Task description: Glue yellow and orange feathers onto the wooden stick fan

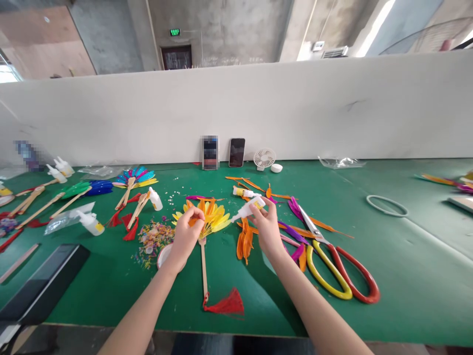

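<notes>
My right hand (266, 223) is closed around a small white glue bottle (244, 211), its nozzle tilted down and left toward a feather fan. This fan (219, 220) has yellow and orange feathers, a wooden handle (204, 264) and a red tassel (226, 302); it lies on the green table. Over the fan's left side, my left hand (189, 230) is closed in a pinch; what its fingertips hold, if anything, is hidden. Loose orange feathers (244, 241) lie below the bottle. Under my left wrist, a round white-and-red container (164, 254) is partly covered.
Large scissors (328, 259) with yellow and red handles lie at right among purple feathers (295, 207). Colourful scraps (157, 237), another glue bottle (90, 223) and finished-looking fans (135, 178) sit at left. Phones (237, 152) and a small fan (264, 158) stand before the white partition (236, 113).
</notes>
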